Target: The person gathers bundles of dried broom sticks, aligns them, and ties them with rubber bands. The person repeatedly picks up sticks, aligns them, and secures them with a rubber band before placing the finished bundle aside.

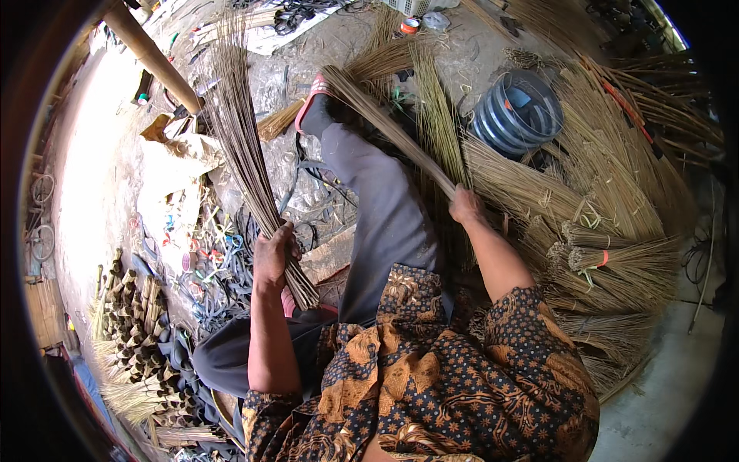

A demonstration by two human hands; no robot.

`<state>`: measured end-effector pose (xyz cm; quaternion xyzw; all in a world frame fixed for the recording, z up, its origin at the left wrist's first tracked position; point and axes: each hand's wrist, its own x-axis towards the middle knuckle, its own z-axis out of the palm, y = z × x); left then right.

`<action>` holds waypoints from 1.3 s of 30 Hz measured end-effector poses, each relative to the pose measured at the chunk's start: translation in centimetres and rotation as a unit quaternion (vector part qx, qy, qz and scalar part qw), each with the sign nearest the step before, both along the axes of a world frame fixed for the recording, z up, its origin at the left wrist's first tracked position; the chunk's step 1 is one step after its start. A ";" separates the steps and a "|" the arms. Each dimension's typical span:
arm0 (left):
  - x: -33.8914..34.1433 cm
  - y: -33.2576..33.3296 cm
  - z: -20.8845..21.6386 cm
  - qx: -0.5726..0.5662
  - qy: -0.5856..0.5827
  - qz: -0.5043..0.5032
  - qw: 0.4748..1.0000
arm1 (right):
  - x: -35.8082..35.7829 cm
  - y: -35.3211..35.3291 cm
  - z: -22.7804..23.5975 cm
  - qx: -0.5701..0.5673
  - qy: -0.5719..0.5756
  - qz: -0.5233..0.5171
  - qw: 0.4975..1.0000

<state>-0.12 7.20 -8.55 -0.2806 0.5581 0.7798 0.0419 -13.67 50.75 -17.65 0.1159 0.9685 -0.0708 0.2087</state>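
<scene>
My left hand (273, 254) is closed round the lower part of a bundle of thin brown sticks (245, 146). Its cut ends point down beside my knee, and its fine tips fan out away from me. In my right hand (466, 205) is the end of a second, slimmer stick bundle (389, 127), which slants across my outstretched leg toward my foot in a pink sandal (312, 98). Greenish sticks (437, 108) lie just beyond that hand. The fingers of both hands are partly hidden by their own backs.
Piled stick bundles (608, 169) fill the right side, some tied, around a dark blue ribbed bucket (517, 114). Finished-looking bound bundles (131, 323) are stacked at lower left. Strips and scraps (212, 262) litter the floor. A wooden pole (154, 58) stands at upper left.
</scene>
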 end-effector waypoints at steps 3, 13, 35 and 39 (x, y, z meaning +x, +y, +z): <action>0.5 0.1 0.0 -0.008 0.002 -0.006 1.000 | 0.5 0.9 -0.9 0.034 -0.027 0.012 0.999; -0.2 1.4 1.5 0.005 0.078 -0.135 0.988 | 0.0 -8.3 9.5 -0.345 0.126 0.014 0.930; -0.6 5.0 -1.5 -0.242 0.171 -0.112 0.948 | 5.0 -29.2 19.4 -0.718 0.116 0.198 0.657; -0.7 5.5 -6.9 -0.294 0.254 -0.054 0.920 | 6.1 -30.4 13.3 -0.646 0.197 0.255 0.692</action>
